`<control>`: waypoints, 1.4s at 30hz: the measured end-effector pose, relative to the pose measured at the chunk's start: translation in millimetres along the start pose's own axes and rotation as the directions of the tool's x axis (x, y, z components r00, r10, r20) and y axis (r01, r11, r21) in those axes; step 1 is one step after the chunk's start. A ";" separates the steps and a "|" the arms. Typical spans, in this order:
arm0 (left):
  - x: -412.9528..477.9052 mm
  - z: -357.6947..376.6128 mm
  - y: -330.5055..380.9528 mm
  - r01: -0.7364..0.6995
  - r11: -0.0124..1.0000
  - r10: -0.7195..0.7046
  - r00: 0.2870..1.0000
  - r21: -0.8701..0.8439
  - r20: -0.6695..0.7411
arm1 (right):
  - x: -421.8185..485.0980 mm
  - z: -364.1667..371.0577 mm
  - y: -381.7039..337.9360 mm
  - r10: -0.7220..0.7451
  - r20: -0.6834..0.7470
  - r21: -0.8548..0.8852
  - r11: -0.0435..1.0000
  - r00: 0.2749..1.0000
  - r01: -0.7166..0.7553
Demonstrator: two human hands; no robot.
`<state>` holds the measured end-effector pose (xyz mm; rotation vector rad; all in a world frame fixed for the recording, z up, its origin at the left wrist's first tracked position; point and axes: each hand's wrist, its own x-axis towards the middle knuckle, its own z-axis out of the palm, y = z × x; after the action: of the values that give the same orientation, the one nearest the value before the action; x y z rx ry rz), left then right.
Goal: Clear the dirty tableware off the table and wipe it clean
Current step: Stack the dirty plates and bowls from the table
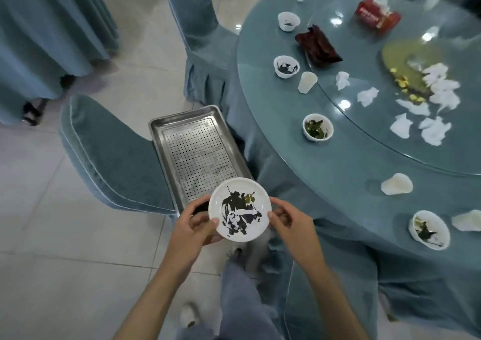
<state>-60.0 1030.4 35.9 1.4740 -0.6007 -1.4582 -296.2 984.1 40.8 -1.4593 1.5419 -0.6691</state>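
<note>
A small white plate (239,209) smeared with dark sauce is held over the near end of a perforated steel tray (197,154). My left hand (194,226) grips its left rim, thumb on top. My right hand (289,218) pinches the right rim. The tray lies on a teal chair seat (112,162) beside the round table (325,162). On the table stand several dirty white bowls (317,127), (429,229), (286,66), a white cup (307,82) and crumpled white napkins (434,131).
A glass turntable (364,121) carries a yellow-green plate (408,56), a red tissue pack (377,14) and a dark red wrapper (318,45). A second covered chair (197,27) stands behind the tray. My legs and shoes are below the plate on the tiled floor (65,235).
</note>
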 end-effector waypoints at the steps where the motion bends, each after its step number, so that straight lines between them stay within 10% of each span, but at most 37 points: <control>1: 13.9 1.2 2.4 0.005 1.000 -0.005 1.000 0.014 -0.014 | 17.0 -1.1 2.0 0.001 0.028 -0.024 1.000 1.000 0.000; 15: 217.2 -9.0 -19.9 0.176 0.975 -0.205 0.946 -0.136 -0.252 | 212.5 1.9 31.8 0.067 0.194 -0.557 0.829 0.979 0.054; 42: 473.3 -31.8 -252.6 0.210 0.968 -0.171 0.952 0.137 -0.256 | 348.9 187.3 272.4 0.296 0.261 -0.559 0.822 0.919 -0.106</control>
<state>-16.6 743.1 -416.2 1.8512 -0.4438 -1.3702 -239.3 725.0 -359.9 -1.6671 1.6448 0.1707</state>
